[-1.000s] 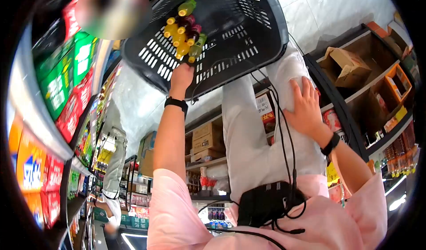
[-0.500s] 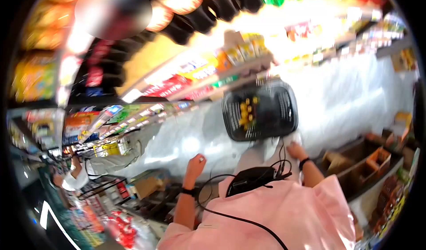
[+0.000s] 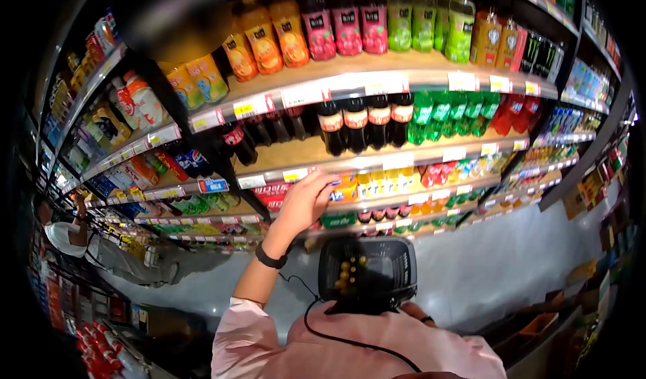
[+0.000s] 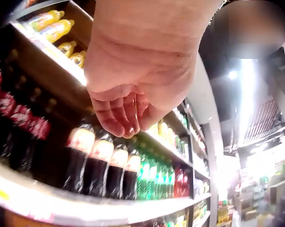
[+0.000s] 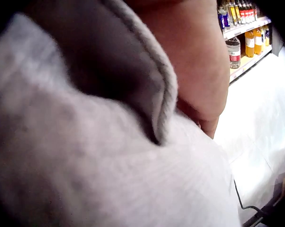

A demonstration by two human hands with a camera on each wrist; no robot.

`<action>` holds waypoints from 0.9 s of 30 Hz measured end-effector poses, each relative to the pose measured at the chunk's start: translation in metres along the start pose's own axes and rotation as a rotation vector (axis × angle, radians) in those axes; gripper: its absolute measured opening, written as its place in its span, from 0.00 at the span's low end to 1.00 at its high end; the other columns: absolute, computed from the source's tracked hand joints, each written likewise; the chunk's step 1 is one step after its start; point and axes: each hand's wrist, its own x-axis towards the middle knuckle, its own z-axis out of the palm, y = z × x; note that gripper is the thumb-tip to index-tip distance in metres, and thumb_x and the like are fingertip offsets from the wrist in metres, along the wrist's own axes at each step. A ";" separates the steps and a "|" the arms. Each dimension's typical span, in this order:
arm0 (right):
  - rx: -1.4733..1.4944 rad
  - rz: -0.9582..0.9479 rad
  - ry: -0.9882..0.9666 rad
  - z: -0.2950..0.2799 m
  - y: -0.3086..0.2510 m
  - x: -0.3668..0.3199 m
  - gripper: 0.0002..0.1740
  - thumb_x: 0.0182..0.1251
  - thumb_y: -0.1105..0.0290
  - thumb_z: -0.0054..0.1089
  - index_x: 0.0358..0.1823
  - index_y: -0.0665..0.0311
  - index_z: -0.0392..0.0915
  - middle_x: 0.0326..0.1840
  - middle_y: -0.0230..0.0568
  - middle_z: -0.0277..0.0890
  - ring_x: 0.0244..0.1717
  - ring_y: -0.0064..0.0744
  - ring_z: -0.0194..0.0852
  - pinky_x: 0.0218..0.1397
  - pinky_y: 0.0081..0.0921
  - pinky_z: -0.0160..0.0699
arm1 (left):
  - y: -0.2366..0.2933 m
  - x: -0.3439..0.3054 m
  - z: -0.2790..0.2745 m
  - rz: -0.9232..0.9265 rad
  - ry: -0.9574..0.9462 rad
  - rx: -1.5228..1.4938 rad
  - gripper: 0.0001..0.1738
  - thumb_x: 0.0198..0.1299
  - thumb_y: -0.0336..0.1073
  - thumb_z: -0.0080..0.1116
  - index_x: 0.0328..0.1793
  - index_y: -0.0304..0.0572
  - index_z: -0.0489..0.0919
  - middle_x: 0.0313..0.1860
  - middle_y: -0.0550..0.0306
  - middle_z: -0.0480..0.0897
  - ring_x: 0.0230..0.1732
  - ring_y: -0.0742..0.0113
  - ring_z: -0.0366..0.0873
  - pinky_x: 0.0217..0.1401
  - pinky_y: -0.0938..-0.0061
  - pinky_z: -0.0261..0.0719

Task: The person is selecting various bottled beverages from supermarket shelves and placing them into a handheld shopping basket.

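My left hand [image 3: 309, 201] is raised in front of the drink shelves, fingers loosely bent with nothing in them. In the left wrist view those fingers [image 4: 116, 125] hang above a row of dark cola bottles [image 4: 102, 161] with pale labels. My right hand [image 5: 199, 61] rests low against my light trousers [image 5: 109, 175], most of its fingers hidden. Only a little of that hand shows beside my body in the head view. At my front is a black basket [image 3: 412, 268], with several small yellow-capped bottles [image 3: 348, 275] inside.
Orange juice bottles [image 3: 288, 32], pink-labelled bottles [image 3: 346, 29] and green bottles [image 3: 460, 29] line the upper shelf. Green soda bottles [image 3: 441, 117] stand beside the cola. Another person [image 3: 67, 238] is in the aisle at left. Cardboard boxes [image 3: 538, 325] lie at right.
My left hand has left the basket's rim and come up to the shelves. The view has swung up to the drink rows. My right hand stays low by my leg.
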 end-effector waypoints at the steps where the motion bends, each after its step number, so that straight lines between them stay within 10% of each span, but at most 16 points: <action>1: 0.019 0.017 -0.008 -0.002 -0.002 -0.003 0.16 0.63 0.59 0.61 0.45 0.61 0.86 0.45 0.48 0.86 0.50 0.55 0.82 0.57 0.47 0.81 | 0.015 0.020 -0.007 0.088 0.060 -0.041 0.13 0.67 0.28 0.58 0.56 0.38 0.82 0.44 0.46 0.82 0.42 0.51 0.83 0.46 0.66 0.80; 7: 0.073 0.086 -0.025 -0.007 -0.012 -0.014 0.17 0.63 0.58 0.61 0.45 0.61 0.86 0.45 0.47 0.86 0.50 0.54 0.82 0.57 0.48 0.81 | 0.080 0.133 -0.039 0.028 0.187 -0.027 0.15 0.64 0.32 0.62 0.56 0.37 0.81 0.33 0.54 0.85 0.38 0.62 0.84 0.43 0.69 0.79; 11: 0.088 0.123 -0.041 -0.023 -0.015 -0.022 0.17 0.64 0.58 0.61 0.45 0.61 0.86 0.44 0.47 0.86 0.50 0.54 0.82 0.57 0.48 0.80 | 0.078 0.181 -0.015 0.386 0.222 0.064 0.22 0.67 0.38 0.60 0.23 0.31 0.73 0.24 0.40 0.77 0.28 0.44 0.76 0.31 0.58 0.68; 18: 0.155 0.169 -0.023 -0.025 -0.015 -0.041 0.17 0.64 0.58 0.60 0.45 0.62 0.86 0.44 0.46 0.86 0.49 0.54 0.83 0.57 0.48 0.80 | 0.108 0.266 0.061 0.363 0.193 -0.024 0.24 0.77 0.44 0.42 0.36 0.31 0.78 0.35 0.31 0.82 0.41 0.30 0.79 0.47 0.44 0.75; 23: 0.216 0.184 -0.017 -0.023 -0.011 -0.053 0.17 0.65 0.57 0.60 0.45 0.62 0.86 0.43 0.45 0.86 0.49 0.53 0.83 0.57 0.48 0.80 | 0.146 0.374 0.088 0.253 0.326 0.013 0.13 0.69 0.37 0.51 0.50 0.34 0.78 0.42 0.33 0.84 0.47 0.34 0.82 0.53 0.46 0.79; 27: 0.273 0.223 -0.019 -0.022 0.003 -0.065 0.18 0.65 0.57 0.60 0.45 0.62 0.85 0.43 0.45 0.86 0.48 0.53 0.83 0.57 0.48 0.80 | 0.188 0.433 0.089 0.106 0.417 0.092 0.23 0.61 0.41 0.65 0.54 0.28 0.77 0.52 0.33 0.83 0.55 0.36 0.82 0.59 0.50 0.81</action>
